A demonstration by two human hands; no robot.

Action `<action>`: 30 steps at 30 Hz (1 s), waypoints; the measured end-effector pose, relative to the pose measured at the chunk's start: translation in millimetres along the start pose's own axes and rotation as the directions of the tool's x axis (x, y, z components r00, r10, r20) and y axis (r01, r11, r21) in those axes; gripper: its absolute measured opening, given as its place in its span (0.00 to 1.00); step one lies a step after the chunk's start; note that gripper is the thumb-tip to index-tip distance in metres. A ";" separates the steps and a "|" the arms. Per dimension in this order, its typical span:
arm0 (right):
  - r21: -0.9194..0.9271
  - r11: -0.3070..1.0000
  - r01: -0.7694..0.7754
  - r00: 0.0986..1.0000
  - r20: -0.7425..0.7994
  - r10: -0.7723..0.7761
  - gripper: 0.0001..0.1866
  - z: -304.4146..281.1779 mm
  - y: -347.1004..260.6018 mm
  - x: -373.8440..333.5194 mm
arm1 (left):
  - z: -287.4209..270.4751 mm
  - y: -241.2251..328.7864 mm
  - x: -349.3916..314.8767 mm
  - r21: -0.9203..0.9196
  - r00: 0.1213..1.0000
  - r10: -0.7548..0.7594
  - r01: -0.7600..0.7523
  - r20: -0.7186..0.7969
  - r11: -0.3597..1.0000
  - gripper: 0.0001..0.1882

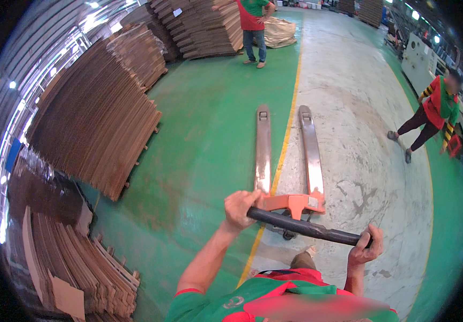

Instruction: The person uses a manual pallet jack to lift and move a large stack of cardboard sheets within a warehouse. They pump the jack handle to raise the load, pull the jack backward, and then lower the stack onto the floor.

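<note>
A black handle (306, 226) is gripped at its left end by the left hand (239, 210), closed into a fist, and at its right end by the right hand (369, 244), fingers curled round it. Just beyond, the orange pallet truck (293, 203) is seen, its forks (263, 155) set either side of the yellow line (282, 155) edging the green floor (210, 123). Cardboard stacks (97, 118) are ranged along that floor's left edge.

Your pallet jack (295, 202) is standing with its orange body facing you and its two silvery forks (263, 153) pointing away. The yellow line (283, 150) is running between them, the left lying over green floor (204, 118), the right over grey. Its black handle (309, 227) is spanning crosswise before you, slanting slightly.
</note>
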State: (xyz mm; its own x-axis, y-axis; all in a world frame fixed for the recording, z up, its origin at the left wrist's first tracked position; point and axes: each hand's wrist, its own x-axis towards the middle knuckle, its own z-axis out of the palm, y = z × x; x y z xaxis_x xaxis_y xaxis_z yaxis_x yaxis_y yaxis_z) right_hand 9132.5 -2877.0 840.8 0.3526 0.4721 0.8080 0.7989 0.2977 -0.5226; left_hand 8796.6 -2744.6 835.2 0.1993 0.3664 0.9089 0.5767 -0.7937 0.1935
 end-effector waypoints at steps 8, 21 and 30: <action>-0.085 0.992 0.091 0.995 0.042 -0.088 0.10 19.0 -31.7 -4.4 | 58.4 -77.3 29.4 -0.110 0.997 -0.010 0.001 -0.076 0.994 0.15; -0.021 0.995 0.101 0.995 -0.010 -0.102 0.10 75.5 27.2 29.7 | 184.5 -129.3 79.8 -0.182 0.985 -0.151 0.134 -0.082 0.974 0.09; -0.107 0.984 0.140 0.988 -0.051 -0.146 0.09 84.0 72.1 -11.4 | 183.8 -123.3 20.7 -0.076 0.958 -0.278 0.273 -0.070 0.959 0.08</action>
State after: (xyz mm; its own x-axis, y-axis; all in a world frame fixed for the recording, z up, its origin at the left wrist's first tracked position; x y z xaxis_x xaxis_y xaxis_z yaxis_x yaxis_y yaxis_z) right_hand 9145.1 -2791.2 771.0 0.2566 0.3809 0.8883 0.8879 0.2702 -0.3724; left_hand 8875.3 -2549.9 762.2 -0.0254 0.5377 0.8427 0.5471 -0.6981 0.4619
